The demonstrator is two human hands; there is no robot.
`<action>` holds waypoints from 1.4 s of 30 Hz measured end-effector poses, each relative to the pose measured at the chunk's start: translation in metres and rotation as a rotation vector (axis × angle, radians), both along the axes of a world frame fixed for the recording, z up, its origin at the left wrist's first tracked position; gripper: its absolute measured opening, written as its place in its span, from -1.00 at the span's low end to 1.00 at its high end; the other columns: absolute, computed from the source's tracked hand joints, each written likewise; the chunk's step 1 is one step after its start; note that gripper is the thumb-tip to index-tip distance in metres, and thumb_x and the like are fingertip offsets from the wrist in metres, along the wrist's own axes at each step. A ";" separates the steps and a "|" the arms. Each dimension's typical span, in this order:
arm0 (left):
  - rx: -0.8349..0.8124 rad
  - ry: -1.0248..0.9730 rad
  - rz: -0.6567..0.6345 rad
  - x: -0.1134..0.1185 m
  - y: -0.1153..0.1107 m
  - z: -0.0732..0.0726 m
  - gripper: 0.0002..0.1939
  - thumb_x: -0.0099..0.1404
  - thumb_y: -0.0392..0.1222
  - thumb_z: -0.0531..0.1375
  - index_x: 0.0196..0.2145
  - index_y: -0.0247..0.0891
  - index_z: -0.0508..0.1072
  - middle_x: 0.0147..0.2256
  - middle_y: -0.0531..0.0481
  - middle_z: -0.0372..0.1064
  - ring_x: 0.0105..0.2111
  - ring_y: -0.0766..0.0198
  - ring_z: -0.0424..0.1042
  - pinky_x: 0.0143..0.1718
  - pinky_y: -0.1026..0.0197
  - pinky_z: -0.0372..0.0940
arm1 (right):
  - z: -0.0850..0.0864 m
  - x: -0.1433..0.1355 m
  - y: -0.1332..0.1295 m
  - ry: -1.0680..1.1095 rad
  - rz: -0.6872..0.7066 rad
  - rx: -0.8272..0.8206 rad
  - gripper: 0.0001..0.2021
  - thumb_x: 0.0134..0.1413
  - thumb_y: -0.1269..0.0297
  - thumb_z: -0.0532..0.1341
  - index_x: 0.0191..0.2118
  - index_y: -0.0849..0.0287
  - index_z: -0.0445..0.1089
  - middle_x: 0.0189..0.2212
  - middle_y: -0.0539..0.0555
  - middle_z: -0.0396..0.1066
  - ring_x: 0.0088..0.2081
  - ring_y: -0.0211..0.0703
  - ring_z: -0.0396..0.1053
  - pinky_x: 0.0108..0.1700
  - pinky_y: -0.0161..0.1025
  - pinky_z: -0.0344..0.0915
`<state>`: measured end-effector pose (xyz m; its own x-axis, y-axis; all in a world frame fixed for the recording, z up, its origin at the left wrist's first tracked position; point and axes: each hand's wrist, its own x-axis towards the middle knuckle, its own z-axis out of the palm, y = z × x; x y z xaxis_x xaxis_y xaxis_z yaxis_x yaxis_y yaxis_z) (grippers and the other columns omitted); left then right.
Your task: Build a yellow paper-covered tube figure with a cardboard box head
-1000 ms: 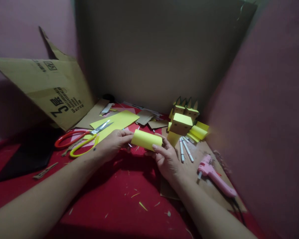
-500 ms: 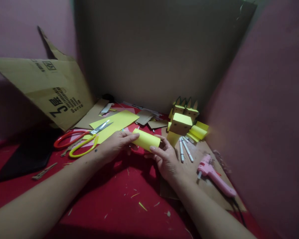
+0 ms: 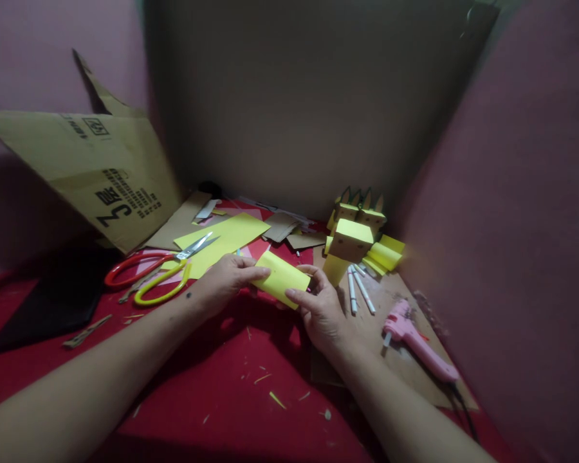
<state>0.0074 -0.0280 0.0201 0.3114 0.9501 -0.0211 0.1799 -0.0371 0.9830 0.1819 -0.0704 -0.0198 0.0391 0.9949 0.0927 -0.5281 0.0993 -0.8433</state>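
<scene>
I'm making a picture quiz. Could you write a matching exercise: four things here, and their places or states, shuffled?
1. metal scissors with red and yellow handles
2. pink plastic glue gun
3. curved yellow paper piece
4. large tan cardboard piece

A. bears black print
B. held between left hand and right hand
C. partly over a flat yellow paper sheet
D. on brown board, trailing dark cord

1-C; 2-D; 3-B; 4-A
</scene>
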 end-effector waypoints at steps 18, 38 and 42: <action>0.083 0.152 0.130 0.010 0.000 -0.013 -0.57 0.15 0.12 0.21 -0.57 -0.34 0.46 -0.73 0.02 0.25 -0.75 0.34 0.19 -0.70 0.29 0.03 | -0.002 -0.001 -0.003 -0.084 0.071 0.013 -0.51 -0.26 0.42 0.46 -0.15 0.07 0.30 -0.28 -0.04 0.42 -0.32 -0.15 0.51 -0.44 -0.28 0.55; 0.005 -0.133 0.062 0.009 0.001 -0.012 -0.54 0.17 0.20 0.24 -0.35 -0.33 0.49 -0.57 -0.01 0.41 -0.66 0.29 0.33 -0.69 0.29 0.19 | -0.001 -0.003 0.001 0.003 0.004 -0.049 -0.55 -0.21 0.32 0.46 -0.16 0.09 0.32 -0.28 -0.01 0.45 -0.35 -0.09 0.53 -0.56 -0.27 0.50; -0.119 -0.349 -0.040 0.000 0.007 -0.009 -0.48 0.12 0.23 0.30 -0.23 -0.31 0.46 -0.46 -0.08 0.47 -0.54 0.22 0.42 -0.65 0.30 0.26 | 0.000 -0.001 0.003 0.120 -0.016 -0.073 -0.52 -0.24 0.31 0.48 -0.17 0.10 0.28 -0.24 0.04 0.48 -0.26 -0.05 0.53 -0.50 -0.24 0.52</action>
